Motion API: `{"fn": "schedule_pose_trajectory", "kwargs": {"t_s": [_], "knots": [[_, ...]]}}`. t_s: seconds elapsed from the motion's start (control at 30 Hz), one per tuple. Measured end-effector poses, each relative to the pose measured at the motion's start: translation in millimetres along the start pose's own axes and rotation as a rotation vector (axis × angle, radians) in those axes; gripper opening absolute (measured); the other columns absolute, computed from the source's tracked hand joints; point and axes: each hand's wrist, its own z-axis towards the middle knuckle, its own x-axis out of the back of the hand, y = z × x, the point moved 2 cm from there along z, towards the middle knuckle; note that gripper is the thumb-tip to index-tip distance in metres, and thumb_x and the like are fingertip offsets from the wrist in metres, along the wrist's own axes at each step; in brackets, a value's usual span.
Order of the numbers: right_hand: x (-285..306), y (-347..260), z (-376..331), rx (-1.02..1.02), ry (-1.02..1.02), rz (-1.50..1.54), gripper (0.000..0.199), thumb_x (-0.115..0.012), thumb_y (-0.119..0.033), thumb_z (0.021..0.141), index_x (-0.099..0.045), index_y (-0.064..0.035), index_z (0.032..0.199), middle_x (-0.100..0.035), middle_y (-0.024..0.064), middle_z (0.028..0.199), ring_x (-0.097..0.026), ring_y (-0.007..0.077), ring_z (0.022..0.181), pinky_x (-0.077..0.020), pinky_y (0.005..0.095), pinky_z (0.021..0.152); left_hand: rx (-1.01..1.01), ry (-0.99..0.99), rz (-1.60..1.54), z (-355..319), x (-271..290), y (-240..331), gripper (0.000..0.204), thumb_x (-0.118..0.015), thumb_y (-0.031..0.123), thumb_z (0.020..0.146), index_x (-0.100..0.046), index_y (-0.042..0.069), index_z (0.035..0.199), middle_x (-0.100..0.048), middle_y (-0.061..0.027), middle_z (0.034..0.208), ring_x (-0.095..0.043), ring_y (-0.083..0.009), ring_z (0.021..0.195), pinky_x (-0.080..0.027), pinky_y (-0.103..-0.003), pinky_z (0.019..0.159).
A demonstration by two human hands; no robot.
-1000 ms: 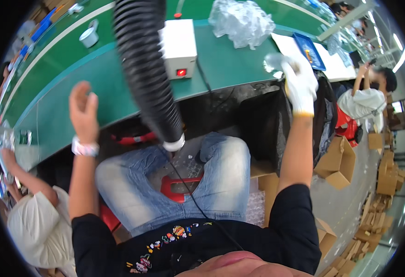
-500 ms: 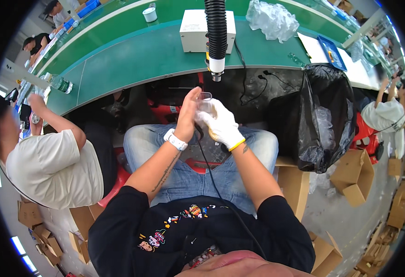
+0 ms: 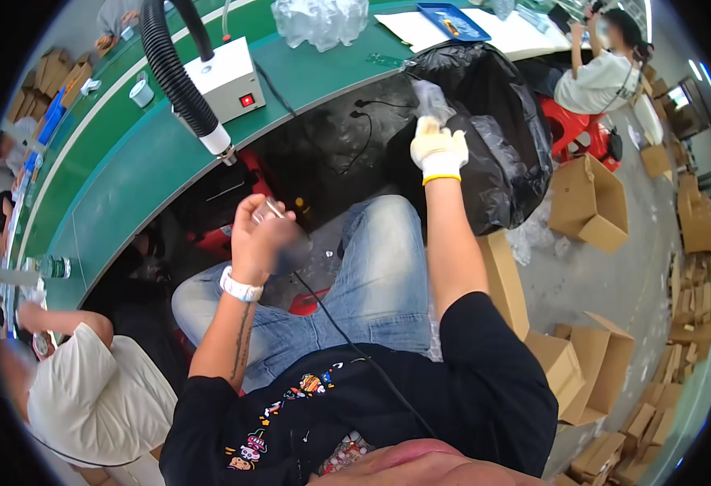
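At the middle left, my left hand (image 3: 258, 239) is closed around a small clear plastic piece (image 3: 269, 209) with shiny edges. A dark blurred patch beside the palm hides part of that hand. My right hand (image 3: 439, 151), in a white glove with a yellow cuff edge, reaches out over the near-left side of a black garbage bag (image 3: 525, 186). Its curled fingers meet a crumpled clear plastic piece (image 3: 431, 100) at the bag's mouth. The exact kind of this plastic cannot be made out. More clear plastic (image 3: 497, 144) shows inside the bag.
A black ribbed hose (image 3: 179, 69) with a metal tip hangs near a white box (image 3: 226, 81) with a red switch on the green bench (image 3: 315, 85). Open cardboard boxes (image 3: 590, 202) stand at right. Co-workers sit at left (image 3: 104, 389) and far right (image 3: 602, 77).
My hands have parted: the right has swung right to the garbage bag, while the left keeps a clear piece. The view has turned right, shifting the bench and hose leftward.
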Motion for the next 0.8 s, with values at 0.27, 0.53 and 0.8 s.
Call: {"fn": "schedule_pose_trajectory", "kwargs": {"t_s": [0.27, 0.53, 0.8], "knots": [[97, -162, -174, 0.155, -0.880, 1.065, 0.033, -0.062, -0.020, 0.095, -0.062, -0.0071, 0.126, -0.070, 0.0148, 0.115, -0.067, 0.0315, 0.100, -0.0537, 0.0471, 0.093, 0.271, 0.110, 0.272, -90, 26, -54, 0.049, -0.080, 0.009, 0.089, -0.053, 0.009, 0.130, -0.065, -0.0057, 0.108, -0.068, -0.0182, 0.100, -0.058, -0.033, 0.084], [245, -238, -153, 0.153, -1.134, 1.315, 0.064, -0.081, -0.021, 0.082, -0.058, -0.0098, 0.141, -0.073, 0.0144, 0.117, -0.071, 0.0266, 0.099, -0.0569, 0.0347, 0.092, -0.032, 0.339, 0.782, -86, 44, -72, 0.054, -0.089, 0.016, 0.079, -0.055, 0.006, 0.120, -0.062, -0.0053, 0.108, -0.061, -0.0151, 0.099, -0.053, -0.031, 0.086], [113, -166, -83, -0.421, -0.508, 1.418, 0.044, -0.075, -0.012, 0.079, -0.066, -0.0115, 0.122, -0.075, 0.0090, 0.111, -0.073, 0.0198, 0.099, -0.0574, 0.0342, 0.089, -0.929, 0.671, 1.289, -25, 99, 100, 0.026, -0.074, 0.015, 0.090, -0.064, 0.004, 0.111, -0.064, -0.0125, 0.114, -0.062, -0.0277, 0.106, -0.051, -0.039, 0.093]]}}
